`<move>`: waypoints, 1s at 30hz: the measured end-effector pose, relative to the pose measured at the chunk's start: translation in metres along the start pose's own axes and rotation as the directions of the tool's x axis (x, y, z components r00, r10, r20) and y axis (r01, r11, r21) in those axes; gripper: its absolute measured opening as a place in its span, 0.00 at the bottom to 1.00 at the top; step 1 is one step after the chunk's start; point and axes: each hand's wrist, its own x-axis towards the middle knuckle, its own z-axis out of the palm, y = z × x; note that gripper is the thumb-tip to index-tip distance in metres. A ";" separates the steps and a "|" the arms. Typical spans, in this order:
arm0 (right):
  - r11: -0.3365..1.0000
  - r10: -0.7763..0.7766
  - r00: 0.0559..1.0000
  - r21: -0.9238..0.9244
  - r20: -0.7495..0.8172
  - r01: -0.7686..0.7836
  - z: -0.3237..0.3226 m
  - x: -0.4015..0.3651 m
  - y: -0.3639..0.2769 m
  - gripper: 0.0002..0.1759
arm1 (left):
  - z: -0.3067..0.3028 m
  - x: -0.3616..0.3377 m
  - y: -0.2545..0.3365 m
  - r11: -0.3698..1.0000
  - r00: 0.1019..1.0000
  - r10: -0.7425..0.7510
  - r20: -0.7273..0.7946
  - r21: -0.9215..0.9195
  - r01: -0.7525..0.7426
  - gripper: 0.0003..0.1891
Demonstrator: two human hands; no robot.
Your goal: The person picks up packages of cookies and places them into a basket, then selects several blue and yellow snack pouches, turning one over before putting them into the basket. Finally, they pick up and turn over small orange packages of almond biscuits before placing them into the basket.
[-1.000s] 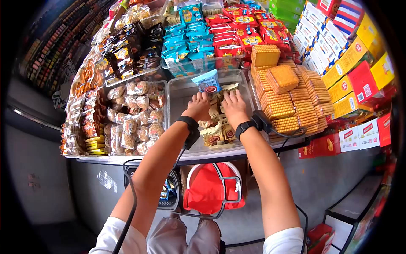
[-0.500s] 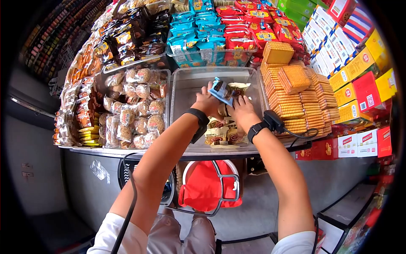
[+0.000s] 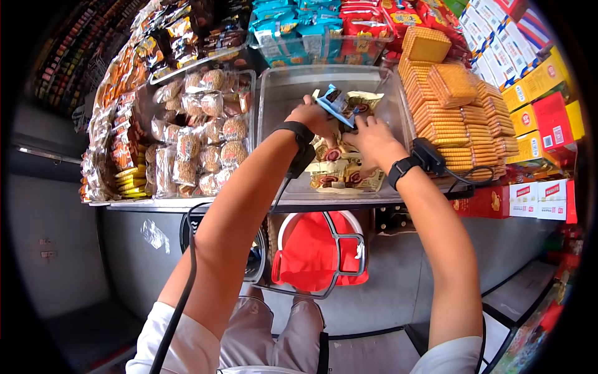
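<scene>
My left hand (image 3: 309,116) reaches into a clear plastic bin, its fingers closed at the left side of a blue snack packet (image 3: 339,107). The packet is tilted, and part of its underside is dark. Close to the packet's lower right corner is my right hand (image 3: 375,143), fingers apart and pointing into the bin. Several beige snack packets (image 3: 339,179) with brown round pictures lie between and below my hands. Another beige packet lies behind the blue one. The clear bin (image 3: 274,84) stands at the front edge of the display.
Wrapped sesame-topped cakes (image 3: 212,131) fill the bin on the left. Stacked biscuit packs (image 3: 445,118) rise on the right. Behind are teal packets (image 3: 296,31) and red packets (image 3: 367,25). A red bag (image 3: 317,252) sits below the counter. A cable hangs by my left arm.
The view has shifted, so the display sits higher in the picture. My hands and the blue packet keep nearly the same arrangement; more of the beige packets near the front shows.
</scene>
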 end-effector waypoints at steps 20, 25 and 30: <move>0.984 0.010 1.000 0.178 -0.020 -0.006 -0.025 -0.014 0.000 0.44 | -0.020 -0.050 0.019 0.973 0.982 -0.187 -0.019 -0.143 0.182 0.57; 0.915 0.151 0.980 0.394 -0.127 -0.090 -0.056 -0.023 0.010 0.47 | -0.058 -0.075 0.001 0.832 0.944 -0.330 0.028 -0.464 0.304 0.57; 0.626 0.210 0.970 0.779 -0.121 -0.038 -0.073 -0.028 0.023 0.35 | -0.078 -0.105 -0.003 0.850 0.854 -0.373 -0.361 -0.503 0.158 0.55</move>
